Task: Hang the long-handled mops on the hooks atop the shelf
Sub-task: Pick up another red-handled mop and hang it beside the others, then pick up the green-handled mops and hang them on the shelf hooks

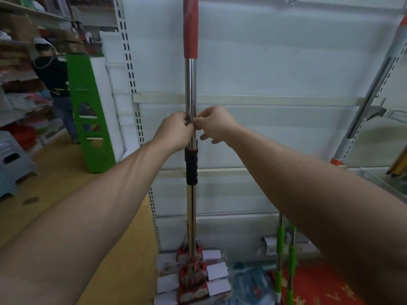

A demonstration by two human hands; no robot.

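Observation:
A long-handled mop (190, 84) stands upright before the white shelf back panel (275, 69). Its shaft is shiny steel with a red grip at the top, a black-and-red collar lower down, and a red-and-white head near the floor. My left hand (175, 132) grips the steel shaft just above the collar. My right hand (214, 124) pinches the shaft at the same height with thumb and forefinger, its other fingers spread loosely. The hooks atop the shelf are out of view.
Several mop heads (193, 280) with white sponges lie stacked on the floor. Green-handled mops (286, 260) stand low right. Another mop (370, 91) leans at the right edge. A green-sided shelf unit (88, 111), a person (55, 84) and grey stools (13, 164) are left.

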